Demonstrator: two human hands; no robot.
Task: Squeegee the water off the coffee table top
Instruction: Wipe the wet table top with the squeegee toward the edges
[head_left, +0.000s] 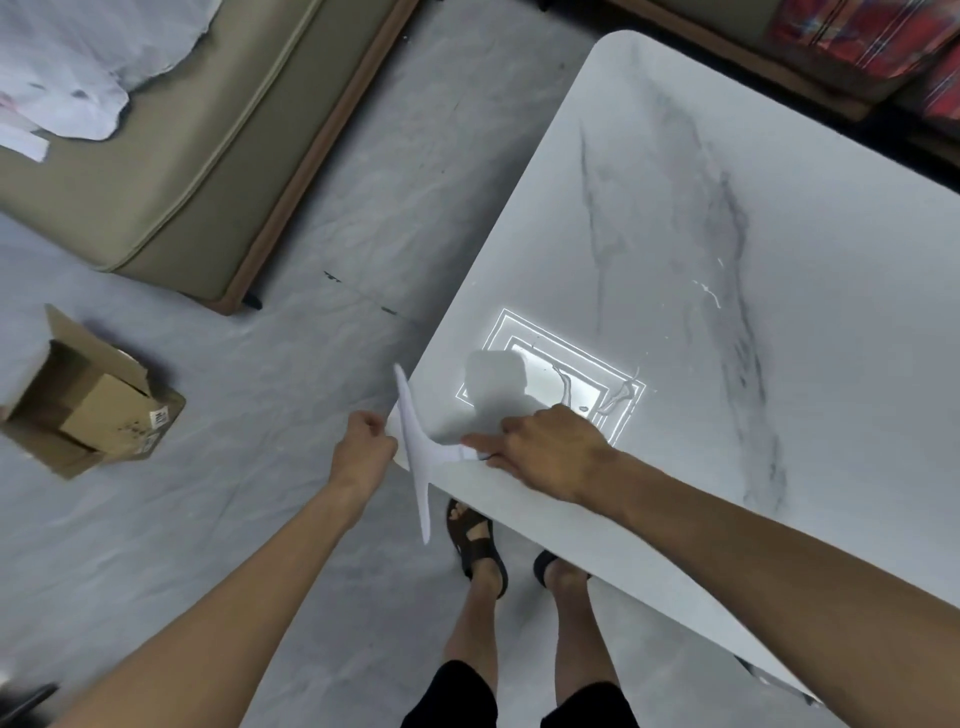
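Observation:
The white marble-patterned coffee table top (727, 260) fills the right half of the view. A white squeegee (415, 447) lies across the table's near-left corner, its long blade overhanging the edge. My right hand (550, 452) grips the squeegee's handle on the table top. My left hand (363, 449) is a closed fist just left of the blade, off the table's edge; whether it touches the blade is unclear. Water streaks (618, 395) glisten beside a bright ceiling-light reflection, and small drops (709, 293) lie farther up the top.
An open cardboard box (88, 400) sits on the grey floor at left. A beige sofa (171, 156) with white cloth on it stands at the upper left. My sandalled feet (478, 540) stand under the table's near edge. Red patterned fabric (872, 36) is at the top right.

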